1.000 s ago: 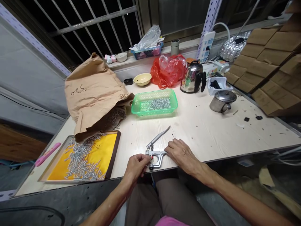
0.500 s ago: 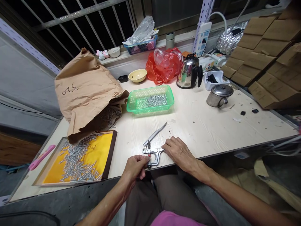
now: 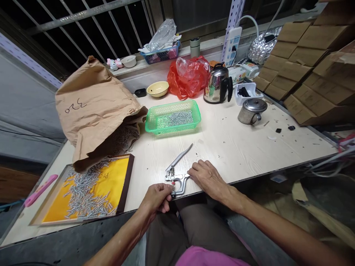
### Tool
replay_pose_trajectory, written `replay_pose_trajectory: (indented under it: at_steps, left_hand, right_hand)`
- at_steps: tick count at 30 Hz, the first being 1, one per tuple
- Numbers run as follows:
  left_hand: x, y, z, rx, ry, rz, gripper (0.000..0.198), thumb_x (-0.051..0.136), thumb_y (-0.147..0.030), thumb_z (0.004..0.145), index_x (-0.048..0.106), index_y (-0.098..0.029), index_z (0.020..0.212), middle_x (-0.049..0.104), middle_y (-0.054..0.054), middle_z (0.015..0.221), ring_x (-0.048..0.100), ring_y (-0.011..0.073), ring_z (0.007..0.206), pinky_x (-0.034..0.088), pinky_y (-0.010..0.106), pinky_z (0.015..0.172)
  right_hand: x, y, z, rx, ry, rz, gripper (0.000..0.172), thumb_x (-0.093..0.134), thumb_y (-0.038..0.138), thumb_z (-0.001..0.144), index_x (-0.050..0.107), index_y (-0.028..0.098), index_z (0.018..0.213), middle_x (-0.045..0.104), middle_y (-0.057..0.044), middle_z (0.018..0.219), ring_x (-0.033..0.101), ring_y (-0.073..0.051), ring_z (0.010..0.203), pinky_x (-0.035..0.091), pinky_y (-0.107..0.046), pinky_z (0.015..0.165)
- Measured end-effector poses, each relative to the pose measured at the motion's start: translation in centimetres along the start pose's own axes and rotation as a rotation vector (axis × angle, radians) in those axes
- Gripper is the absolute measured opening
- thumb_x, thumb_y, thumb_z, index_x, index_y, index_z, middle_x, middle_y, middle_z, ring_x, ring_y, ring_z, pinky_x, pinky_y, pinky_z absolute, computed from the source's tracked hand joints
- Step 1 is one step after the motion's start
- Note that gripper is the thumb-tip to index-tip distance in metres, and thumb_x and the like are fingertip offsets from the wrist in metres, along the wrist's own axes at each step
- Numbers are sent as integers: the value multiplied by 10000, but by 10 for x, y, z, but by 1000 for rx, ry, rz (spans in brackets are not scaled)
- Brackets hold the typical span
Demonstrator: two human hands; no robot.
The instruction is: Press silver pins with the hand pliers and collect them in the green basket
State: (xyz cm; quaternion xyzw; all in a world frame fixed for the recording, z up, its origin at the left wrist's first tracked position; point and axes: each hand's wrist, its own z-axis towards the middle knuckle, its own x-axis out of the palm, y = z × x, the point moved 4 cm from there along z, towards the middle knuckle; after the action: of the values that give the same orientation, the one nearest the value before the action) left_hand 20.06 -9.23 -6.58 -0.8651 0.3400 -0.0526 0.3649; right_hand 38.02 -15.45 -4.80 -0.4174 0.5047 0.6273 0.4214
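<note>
Lying near table (image 3: pixel 249 147) edge, snap pliers (image 3: pixel 177 180), raised handle pointing away-right; left hand (image 3: pixel 156 195) pinched tight on its head, right hand (image 3: pixel 206 177) unclenched, resting flat on lower handle

Whatever the left hand (image 3: pixel 157 197) pinches at the head of the pliers (image 3: pixel 177 170) is too small to tell (only a red speck shows there). The right hand (image 3: pixel 206 177) covers the lower handle, so its grip is hidden. Left of the left hand, the bag (image 3: pixel 94 107) hides the far edge of the tray (image 3: pixel 126 181). Far right of the right hand, the boxes (image 3: pixel 313 62) are cut off by the frame's edge.
</note>
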Motion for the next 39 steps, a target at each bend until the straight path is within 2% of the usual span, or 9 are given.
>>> replay_pose_trajectory:
  at_steps: [3,6,8,11,19,29,31,35,39]
  left_hand:
    - [-1,1,1,3,3,-11,405,675,-526,594,500,-165,652,518,-75,457,425,46,269,262,150,291]
    - [-1,1,1,8,8,-7,413,671,-534,594,516,-158,668,520,-73,459,430,44,271,248,146,289]
    - [-1,1,1,12,10,-9,409,670,-528,601,516,-156,676,525,-70,461,432,44,271,245,145,287]
    - [0,1,0,17,3,-4,405,667,-523,610,517,-154,683,528,-67,458,436,45,273,244,144,289]
    - [-1,2,1,18,-11,9,415,667,-538,604,509,-157,659,526,-61,448,431,51,272,242,153,294]
    - [-2,4,-1,11,-44,98,444,613,-603,629,481,-179,630,496,-61,445,400,65,287,248,184,323]
    - [-5,0,-6,111,-128,242,420,548,-594,704,507,-179,654,501,-52,477,424,82,329,284,203,352]
    - [2,-24,-23,564,-401,685,286,491,-452,824,593,-188,865,607,19,752,594,169,685,466,279,611]
    - [29,-47,-21,950,-364,1007,386,544,-275,811,488,-197,1185,548,94,1176,496,254,1096,447,405,900]
  right_hand:
    - [-11,-8,4,-14,48,74,190,542,333,868,594,197,991,562,-78,1044,468,-207,970,357,-338,796]
    - [-21,-22,18,-32,65,65,619,664,457,747,462,184,1264,385,-158,1357,336,-291,1229,328,-429,934]
    - [-21,-31,32,-63,127,36,883,718,534,643,360,154,1356,248,-202,1444,189,-351,1322,246,-511,1003]
    - [-12,-38,51,-142,272,21,1036,725,613,558,330,116,1376,258,-225,1437,132,-398,1335,181,-577,1019]
    - [-14,-30,61,-215,320,-6,904,712,578,602,403,91,1299,500,-184,1225,409,-324,1160,202,-556,1018]
    - [-30,-11,42,-152,329,-34,580,667,356,766,447,131,1254,581,-123,1087,471,-264,1067,194,-493,1034]
    - [-26,-11,38,-140,290,-12,515,666,329,771,474,148,1213,590,-105,1046,478,-251,1039,203,-486,1031]
    - [-17,-11,33,-152,231,9,488,669,302,771,476,166,1198,595,-86,1020,487,-232,1006,213,-465,1025]
    - [-11,-12,30,-154,188,-1,511,650,291,788,443,166,1239,604,-88,1029,491,-234,1010,233,-455,1018]
